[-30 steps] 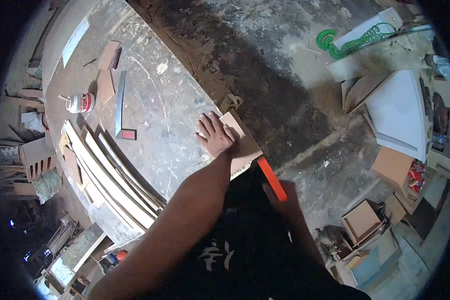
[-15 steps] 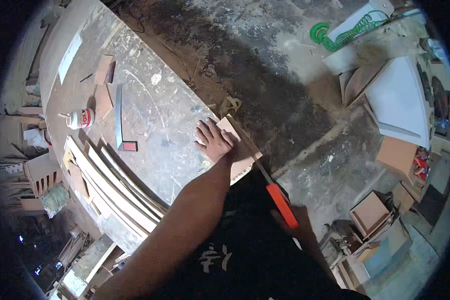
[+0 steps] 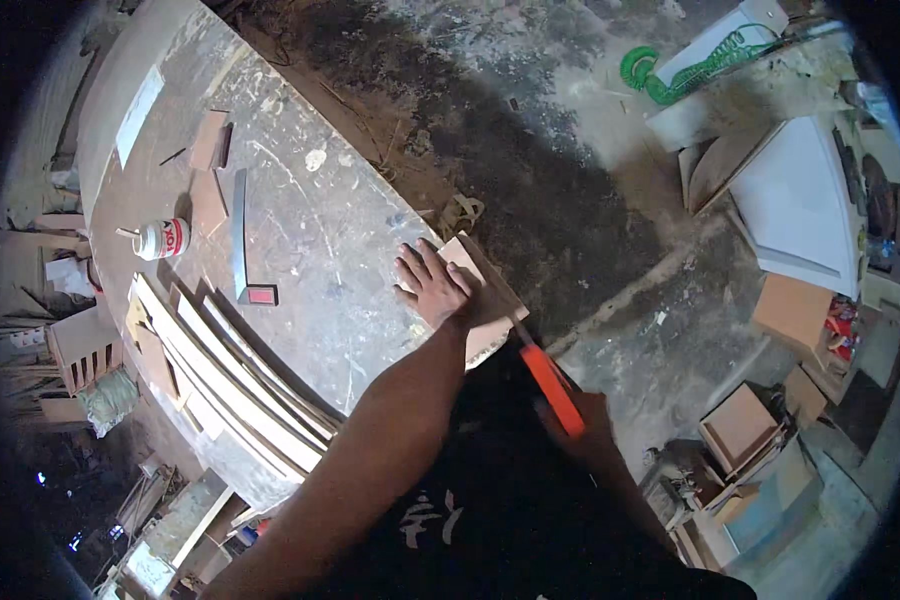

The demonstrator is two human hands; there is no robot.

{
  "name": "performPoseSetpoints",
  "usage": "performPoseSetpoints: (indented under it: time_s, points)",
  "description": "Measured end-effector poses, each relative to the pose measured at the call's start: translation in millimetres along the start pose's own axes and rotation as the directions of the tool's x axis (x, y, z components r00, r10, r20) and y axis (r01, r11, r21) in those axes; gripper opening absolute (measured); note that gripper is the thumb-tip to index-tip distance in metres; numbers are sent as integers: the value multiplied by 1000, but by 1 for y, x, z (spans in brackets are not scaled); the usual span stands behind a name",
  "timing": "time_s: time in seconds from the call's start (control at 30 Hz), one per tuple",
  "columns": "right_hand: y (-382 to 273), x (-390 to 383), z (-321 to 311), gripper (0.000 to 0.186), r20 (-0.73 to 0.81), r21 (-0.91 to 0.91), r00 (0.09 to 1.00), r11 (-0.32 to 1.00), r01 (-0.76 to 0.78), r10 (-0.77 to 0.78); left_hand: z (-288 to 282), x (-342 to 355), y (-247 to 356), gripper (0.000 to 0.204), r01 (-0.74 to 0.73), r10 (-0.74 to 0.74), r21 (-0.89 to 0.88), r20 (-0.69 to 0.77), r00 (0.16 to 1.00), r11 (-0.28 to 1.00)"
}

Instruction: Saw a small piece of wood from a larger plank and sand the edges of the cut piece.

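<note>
My left hand (image 3: pixel 432 285) presses with spread fingers on a tan wooden board (image 3: pixel 492 303) at the edge of the worktable (image 3: pixel 350 250). My right hand (image 3: pixel 585 430) grips an orange-handled saw (image 3: pixel 548 380), whose blade meets the board's near right corner. Left on the table are curved pale wooden strips (image 3: pixel 225 375), a metal square (image 3: pixel 240 240) with a red-and-black stock, small brown wood pieces (image 3: pixel 210 150) and a white tub (image 3: pixel 160 238) with a stick.
The dark, stained floor (image 3: pixel 450 90) lies beyond the table's edge. At right are a green coiled hose (image 3: pixel 650 75), white panels (image 3: pixel 800 200), cardboard boxes (image 3: pixel 790 310) and an open wooden box (image 3: pixel 735 430). Wood offcuts and clutter line the left side (image 3: pixel 80 340).
The orange saw handle first moved back toward my body, down and right, then forward again toward the board. My left hand stays on the board, and the whole view has shifted slightly.
</note>
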State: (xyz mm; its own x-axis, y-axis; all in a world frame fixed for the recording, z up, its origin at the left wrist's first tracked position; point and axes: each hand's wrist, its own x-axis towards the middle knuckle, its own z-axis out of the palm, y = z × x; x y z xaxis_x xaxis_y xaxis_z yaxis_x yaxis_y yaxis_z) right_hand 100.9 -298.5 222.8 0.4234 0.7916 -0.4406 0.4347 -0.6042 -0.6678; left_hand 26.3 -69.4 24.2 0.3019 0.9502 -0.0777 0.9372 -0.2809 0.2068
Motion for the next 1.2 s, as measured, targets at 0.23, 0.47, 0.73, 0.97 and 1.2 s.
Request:
performPoseSetpoints:
  time_s: [0.23,0.47,0.73,0.97,1.2]
  points:
    - [7,-29,-10,30,-102,264,995,964,22,5,0,3,-6,65,7,-9,-22,-57,998,1000]
    - [18,31,11,36,46,235,982,954,-188,182,8,-3,0,65,-38,29,-74,-119,992,997]
    - [-2,32,9,31,24,147,990,979,-140,138,10,0,-1,64,-27,24,-25,-124,992,999]
    - [-10,-18,-24,27,-21,208,999,978,-22,27,3,0,-6,65,-1,-2,-32,-109,994,999]
    - [36,21,37,28,-272,-31,927,965,261,-260,2,0,3,67,-5,2,-55,-64,998,998]
